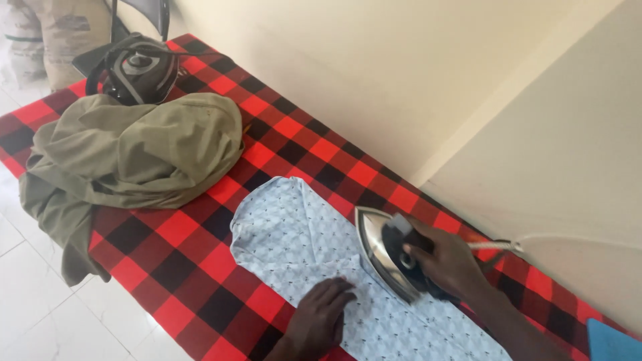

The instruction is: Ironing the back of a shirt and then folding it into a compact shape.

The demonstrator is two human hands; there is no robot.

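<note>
Checked table (180, 261): right hand (445, 261) grip clamped on iron (388, 251); left hand (321, 314) flat, apart, on shirt (301, 234).

1. Iron (391, 257): glossy polished metal soleplate, dark plastic body.
2. Patterned garment (301, 234): thin light-blue cloth, smooth, matt.
3. Checked table cover (180, 247): red-black woven cloth, matt.
4. Olive garment (134, 150): soft, creased cloth.

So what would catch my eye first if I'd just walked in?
The red-and-black checked cloth covering the table. Near its lower middle the right hand tilts an iron on its edge over a pale blue patterned garment, which the left hand presses flat. Farther back lie a crumpled olive garment and a second iron.
</note>
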